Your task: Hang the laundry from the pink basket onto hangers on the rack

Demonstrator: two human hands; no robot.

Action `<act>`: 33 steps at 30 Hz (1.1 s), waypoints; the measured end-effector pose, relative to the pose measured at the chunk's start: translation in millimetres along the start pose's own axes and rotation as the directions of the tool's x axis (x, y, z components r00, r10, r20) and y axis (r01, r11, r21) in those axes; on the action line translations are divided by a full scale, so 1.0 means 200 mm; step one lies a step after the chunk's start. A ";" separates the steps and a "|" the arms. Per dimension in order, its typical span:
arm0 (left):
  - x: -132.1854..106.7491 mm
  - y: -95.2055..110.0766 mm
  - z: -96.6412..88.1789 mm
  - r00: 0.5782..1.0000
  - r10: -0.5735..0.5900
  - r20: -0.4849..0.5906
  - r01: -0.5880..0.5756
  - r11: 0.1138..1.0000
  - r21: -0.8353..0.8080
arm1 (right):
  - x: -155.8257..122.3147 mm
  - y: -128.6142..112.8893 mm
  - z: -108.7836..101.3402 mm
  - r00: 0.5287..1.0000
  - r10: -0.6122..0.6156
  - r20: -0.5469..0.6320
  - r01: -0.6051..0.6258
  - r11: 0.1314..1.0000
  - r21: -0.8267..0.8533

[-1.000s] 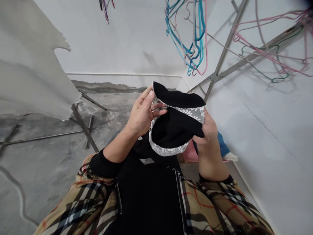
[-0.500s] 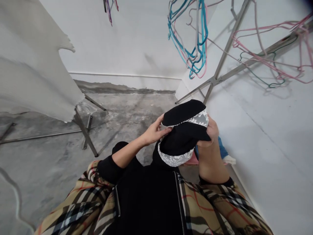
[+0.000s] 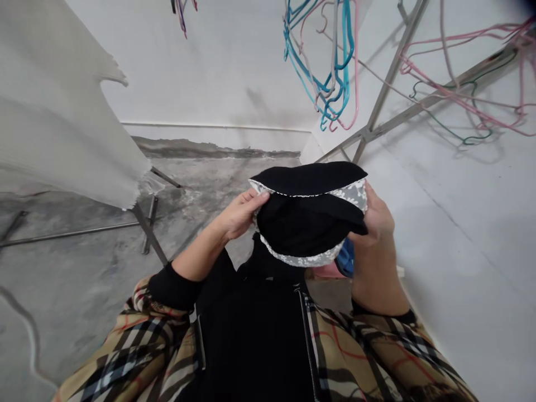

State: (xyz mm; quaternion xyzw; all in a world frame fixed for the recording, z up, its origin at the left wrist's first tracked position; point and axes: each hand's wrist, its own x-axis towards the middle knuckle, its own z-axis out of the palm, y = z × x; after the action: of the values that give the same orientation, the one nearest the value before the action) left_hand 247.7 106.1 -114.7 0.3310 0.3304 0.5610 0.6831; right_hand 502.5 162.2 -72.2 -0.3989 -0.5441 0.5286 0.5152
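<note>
Garment, black with white lace trim [image 3: 307, 226], held up in front of the person's lap, stretched sideways between both hands, well above the floor [image 3: 209, 184]. Left hand [image 3: 243, 214] pinches its left end, thumb on the near face, fingers partly hidden behind the cloth. Right hand [image 3: 378, 216] grips the right end; fingertips there too hidden to read. Upper black panel lies above a second, rumpled one; lace shows between them at right and along the lower edge. Sleeves of a plaid jacket [image 3: 146, 346] pushed up over black cuffs. Beyond the right forearm's inner side, low down: blue item [image 3: 345, 257] near a pink one [image 3: 329, 271], both partly covered. Overhead, blue hangers [image 3: 347, 39] bunched with pink ones, near a metal rack [image 3: 396, 67]. Far left, pale cloth [image 3: 62, 111] hanging with a ragged edge, metal legs [image 3: 148, 231] beneath.
</note>
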 end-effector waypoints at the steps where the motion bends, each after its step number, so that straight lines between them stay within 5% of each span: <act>1: -0.01 0.04 0.01 1.000 0.014 -0.013 -0.014 1.000 -0.020 | 0.01 0.00 0.01 0.999 0.041 -0.001 -0.041 0.998 0.057; 4: -0.05 0.16 0.03 1.000 -0.015 -0.015 0.015 1.000 -0.012 | 0.05 0.02 0.04 0.998 0.037 -0.051 -0.027 0.984 0.176; 9: -0.06 0.26 0.05 0.992 -0.126 -0.029 0.128 0.990 0.068 | 0.14 0.05 0.00 0.972 -0.127 -0.197 0.147 0.985 0.092; 16: -0.03 0.29 0.08 0.982 -0.159 -0.099 0.155 0.987 -0.039 | 0.27 0.22 -0.10 0.989 0.140 -0.042 -0.140 0.990 0.009; 20: -0.03 0.29 0.11 0.949 -0.221 -0.224 0.182 0.966 -0.183 | 0.23 0.39 -0.08 0.960 0.256 -0.111 -0.268 0.957 -0.111; 24: -0.04 0.26 0.13 0.938 -0.216 -0.269 0.137 0.949 -0.284 | 0.02 0.57 0.02 0.946 0.299 -0.123 -0.320 0.918 -0.236; 28: -0.05 0.21 0.16 0.953 -0.176 -0.247 0.095 0.947 -0.306 | -0.19 0.72 0.21 0.802 0.596 0.052 -0.577 0.793 -0.197; 30: -0.05 0.19 0.18 0.962 -0.152 -0.229 0.079 0.951 -0.300 | -0.24 0.78 0.31 0.756 0.647 0.098 -0.629 0.760 -0.162; 33: -0.08 0.16 0.20 0.974 -0.152 -0.168 0.099 0.952 -0.288 | -0.23 0.85 0.41 0.788 0.597 0.149 -0.596 0.801 -0.060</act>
State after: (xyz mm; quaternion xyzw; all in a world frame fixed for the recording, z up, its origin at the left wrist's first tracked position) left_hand 260.1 92.7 -64.8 0.1556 0.3317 0.5858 0.7229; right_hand 410.8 123.8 -238.9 -0.5086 -0.4327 0.6919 0.2747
